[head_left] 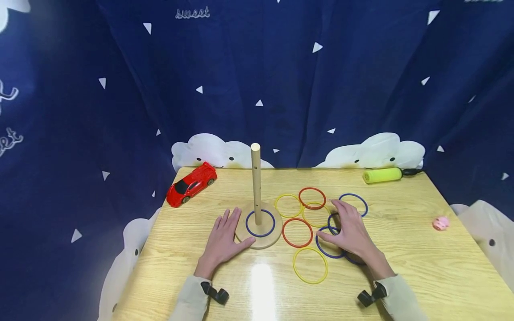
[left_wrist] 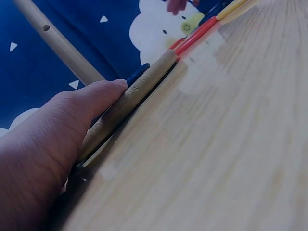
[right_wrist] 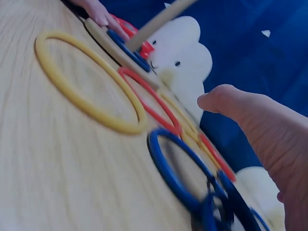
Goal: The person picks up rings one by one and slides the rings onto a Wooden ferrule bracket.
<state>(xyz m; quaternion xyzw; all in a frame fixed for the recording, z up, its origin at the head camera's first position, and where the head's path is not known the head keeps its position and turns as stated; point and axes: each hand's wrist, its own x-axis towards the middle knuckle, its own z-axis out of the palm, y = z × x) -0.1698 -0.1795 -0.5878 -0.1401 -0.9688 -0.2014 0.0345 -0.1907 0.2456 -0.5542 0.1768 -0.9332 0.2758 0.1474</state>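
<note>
A left hand is lying flat, steadying the peg's wooden base, while the right hand, fingers spread, is pressing blue rings on the table, best lifted singly.

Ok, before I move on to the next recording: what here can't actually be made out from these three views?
- Head view: the right hand covers part of the blue rings; whether it grips one is hidden.
- Right wrist view: its fingers are cut off by the frame edge, and the rings are blurred.
- Left wrist view: the left hand hides the near edge of the wooden base.
- Head view: the pink object is too small to identify.
</note>
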